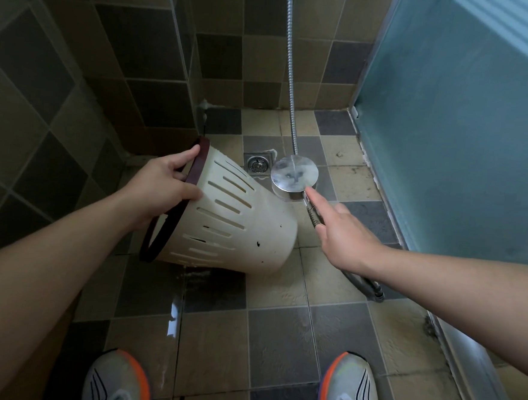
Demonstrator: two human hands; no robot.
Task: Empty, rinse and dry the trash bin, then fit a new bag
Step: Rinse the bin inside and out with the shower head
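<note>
A cream slotted trash bin [239, 226] with a dark red rim is tipped on its side above the shower floor, its bottom pointing right and away from me. My left hand [160, 186] grips its rim, thumb outside and fingers hooked inside. A round chrome shower head [294, 174] lies face up on the tiles beside the bin's bottom, its handle toward me. My right hand [338, 230] reaches over that handle with the index finger straight, its tip at the head's edge. Whether the other fingers hold the handle is hidden.
A metal hose [291, 76] hangs down the back wall to the shower head. A floor drain [258, 163] sits behind the bin. Tiled walls close the left and back; a frosted glass panel [454, 135] stands on the right. The floor is wet near my shoes [349, 390].
</note>
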